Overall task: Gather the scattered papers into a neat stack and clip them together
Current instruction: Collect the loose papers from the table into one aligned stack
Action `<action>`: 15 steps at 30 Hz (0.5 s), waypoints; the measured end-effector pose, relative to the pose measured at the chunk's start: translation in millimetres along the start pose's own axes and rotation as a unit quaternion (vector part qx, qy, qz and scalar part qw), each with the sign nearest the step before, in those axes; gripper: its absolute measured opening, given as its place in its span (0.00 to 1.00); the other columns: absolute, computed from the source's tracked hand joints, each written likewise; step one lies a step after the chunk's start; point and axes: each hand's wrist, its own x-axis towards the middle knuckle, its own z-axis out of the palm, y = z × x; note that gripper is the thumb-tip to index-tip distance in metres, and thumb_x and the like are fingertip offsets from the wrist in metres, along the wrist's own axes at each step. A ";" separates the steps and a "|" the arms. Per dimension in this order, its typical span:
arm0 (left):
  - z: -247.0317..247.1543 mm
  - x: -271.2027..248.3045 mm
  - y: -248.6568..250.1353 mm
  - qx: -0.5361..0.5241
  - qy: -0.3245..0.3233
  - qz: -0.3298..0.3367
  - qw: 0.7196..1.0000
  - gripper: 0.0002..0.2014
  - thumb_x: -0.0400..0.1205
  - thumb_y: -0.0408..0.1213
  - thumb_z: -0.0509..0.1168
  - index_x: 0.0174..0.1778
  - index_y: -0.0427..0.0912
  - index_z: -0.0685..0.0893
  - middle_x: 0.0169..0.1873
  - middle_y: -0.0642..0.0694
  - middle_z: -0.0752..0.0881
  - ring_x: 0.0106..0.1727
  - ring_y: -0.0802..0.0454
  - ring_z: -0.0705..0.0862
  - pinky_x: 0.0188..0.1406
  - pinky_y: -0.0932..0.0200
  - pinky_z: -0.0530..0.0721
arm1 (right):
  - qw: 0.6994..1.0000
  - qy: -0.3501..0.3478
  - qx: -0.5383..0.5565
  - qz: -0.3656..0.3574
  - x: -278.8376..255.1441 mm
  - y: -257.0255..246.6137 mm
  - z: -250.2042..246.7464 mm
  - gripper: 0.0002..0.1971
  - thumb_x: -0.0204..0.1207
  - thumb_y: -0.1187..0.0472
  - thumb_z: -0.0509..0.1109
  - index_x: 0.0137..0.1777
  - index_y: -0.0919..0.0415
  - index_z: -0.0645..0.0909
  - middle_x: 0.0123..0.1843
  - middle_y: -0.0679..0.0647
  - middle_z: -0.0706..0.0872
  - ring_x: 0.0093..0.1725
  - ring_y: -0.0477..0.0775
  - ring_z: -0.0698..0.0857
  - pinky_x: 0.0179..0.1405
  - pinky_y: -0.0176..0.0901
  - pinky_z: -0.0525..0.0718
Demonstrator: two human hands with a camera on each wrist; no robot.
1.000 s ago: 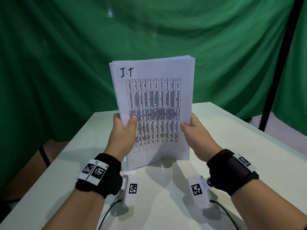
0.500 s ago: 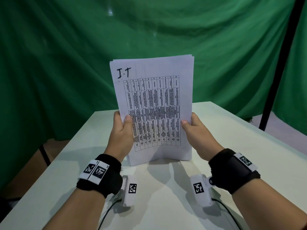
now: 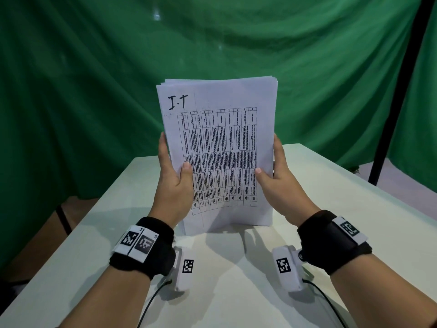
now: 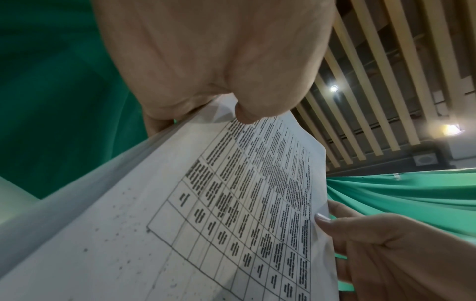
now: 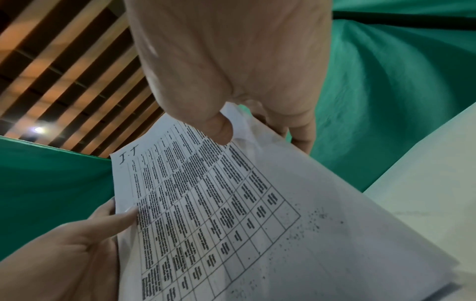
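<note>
A stack of white papers (image 3: 220, 150) stands upright with its bottom edge on the white table (image 3: 331, 209). The front sheet carries a printed table and the handwritten letters "I.T". My left hand (image 3: 173, 181) grips the stack's left edge, thumb on the front and fingers behind. My right hand (image 3: 275, 178) holds the right edge the same way. The left wrist view has the left thumb pressing the papers (image 4: 231, 213). In the right wrist view the right thumb lies on the papers (image 5: 231, 213). No clip is in view.
A green cloth backdrop (image 3: 94, 79) hangs behind and to both sides of the table. A black pole (image 3: 397, 91) stands at the far right. Wrist cameras with cables hang below both wrists, over the table's near part.
The stack's bottom edge has come down onto the table. Both hands have slid up its side edges, fingers now reaching higher behind the sheets.
</note>
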 end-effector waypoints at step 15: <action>2.8 -0.5 -3.3 -0.003 -0.017 -0.029 0.999 0.35 0.95 0.34 0.55 0.90 0.61 0.41 0.77 0.53 0.79 0.61 0.75 0.82 0.49 0.77 0.77 | 1.000 0.015 -0.002 -0.017 0.9 0.0 -1.2 0.41 0.90 0.56 0.65 0.92 0.33 0.44 0.90 0.37 0.68 0.87 0.42 0.71 0.90 0.56 0.66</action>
